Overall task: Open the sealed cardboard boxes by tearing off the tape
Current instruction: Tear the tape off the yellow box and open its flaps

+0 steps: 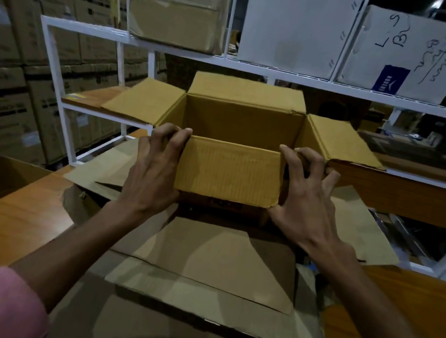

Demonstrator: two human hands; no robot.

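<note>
I count one open cardboard box (238,131) on the wooden table (10,226) — four flaps spread, ribbed corrugated brown. My left hand (153,171) and right hand (305,202) grip the near flap's (228,172) side edges — fingers curled.

You are standing in a warehouse or stockroom. Printed cartons (6,61) are rising in tall stacks on your left, filling the wall from floor upward. A white metal rack (175,49) is running across in front of you, its wire dividers separating a taped brown box (178,7) from white boxes (297,25), one bearing handwriting. Flattened cardboard (203,265) is lying over the wooden worktop (11,220).
</note>
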